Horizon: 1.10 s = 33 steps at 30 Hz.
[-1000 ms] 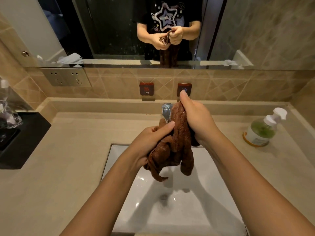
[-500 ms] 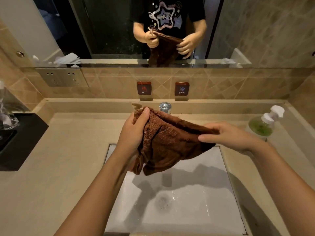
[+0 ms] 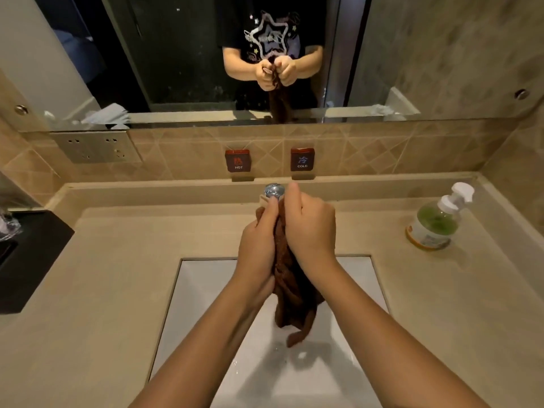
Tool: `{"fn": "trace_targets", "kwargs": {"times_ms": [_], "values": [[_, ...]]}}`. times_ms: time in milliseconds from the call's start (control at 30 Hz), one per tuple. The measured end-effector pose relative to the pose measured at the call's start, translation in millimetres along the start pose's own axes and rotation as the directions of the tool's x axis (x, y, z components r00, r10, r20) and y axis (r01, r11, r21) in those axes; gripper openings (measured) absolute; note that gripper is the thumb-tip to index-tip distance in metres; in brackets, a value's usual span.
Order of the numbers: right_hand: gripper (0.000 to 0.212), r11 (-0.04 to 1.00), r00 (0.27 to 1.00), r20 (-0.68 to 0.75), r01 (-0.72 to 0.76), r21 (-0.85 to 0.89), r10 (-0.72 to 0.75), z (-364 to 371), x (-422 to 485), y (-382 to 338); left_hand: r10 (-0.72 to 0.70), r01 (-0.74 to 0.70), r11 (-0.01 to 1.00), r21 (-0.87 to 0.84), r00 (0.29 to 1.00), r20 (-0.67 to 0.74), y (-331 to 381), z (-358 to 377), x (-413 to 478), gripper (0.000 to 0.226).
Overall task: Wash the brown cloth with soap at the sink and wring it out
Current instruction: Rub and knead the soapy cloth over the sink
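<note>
Far left: black tray on the beige countertop, with something clear on it cut off by the frame edge. Metal socket plate on the tiled wall, just under the mirror.

Centre: red HOT label on the wall. Chrome faucet below it; only its top shows, as the fingertips of both hands cover the rest.

Left hand: fingers curled round the brown cloth, gripping it. The cloth is bunched into an upright rope above the white sink basin. Its upper part is hidden between the two hands. Its lower end hangs free over the basin, not touching the bottom, and blocks the view of the drain. Water drops on the basin floor near the hanging tip.

Right hand: also curled round the cloth, pressed side by side against the left hand. The mirror shows both fists closed on the bunch from the front.

COLD label on the wall, above the right hand. Right side: pump bottle of green soap upright on the countertop, well apart from the hands.

Versus half a second ago: the cloth was then stretched open between hands held apart, right fingers flat. Now the hands are together and the cloth is gathered.
</note>
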State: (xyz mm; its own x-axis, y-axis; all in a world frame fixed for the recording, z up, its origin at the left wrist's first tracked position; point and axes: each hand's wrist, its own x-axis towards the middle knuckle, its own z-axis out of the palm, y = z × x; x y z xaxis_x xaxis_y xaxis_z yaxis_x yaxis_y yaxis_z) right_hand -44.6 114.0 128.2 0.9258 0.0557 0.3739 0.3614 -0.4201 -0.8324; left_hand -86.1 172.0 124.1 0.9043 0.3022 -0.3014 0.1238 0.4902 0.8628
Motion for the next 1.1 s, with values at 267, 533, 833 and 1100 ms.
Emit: {"fn": "trace_targets", "kwargs": {"times_ms": [267, 533, 833, 1100], "values": [[0.05, 0.994, 0.987, 0.141, 0.086, -0.064, -0.077, 13, -27, -12, -0.059, 0.044, 0.971, -0.236, 0.997, -0.058, 5, -8, 3, 0.036], [0.052, 0.998, 0.99, 0.133, -0.041, -0.049, 0.047, 8, -20, -9, -0.034, 0.024, 0.991, -0.129, 0.997, -0.075, 9, -6, 2, 0.033], [0.054, 0.972, 0.957, 0.196, -0.228, 0.063, 0.212, 0, -5, -1, -0.056, 0.054, 0.998, -0.027, 0.995, -0.077, 7, -5, -2, 0.029], [0.052, 0.939, 0.945, 0.184, -0.302, 0.164, 0.272, -3, 12, -5, -0.141, 0.138, 0.985, -0.101, 0.99, -0.025, 0, -1, -7, 0.022]]}}
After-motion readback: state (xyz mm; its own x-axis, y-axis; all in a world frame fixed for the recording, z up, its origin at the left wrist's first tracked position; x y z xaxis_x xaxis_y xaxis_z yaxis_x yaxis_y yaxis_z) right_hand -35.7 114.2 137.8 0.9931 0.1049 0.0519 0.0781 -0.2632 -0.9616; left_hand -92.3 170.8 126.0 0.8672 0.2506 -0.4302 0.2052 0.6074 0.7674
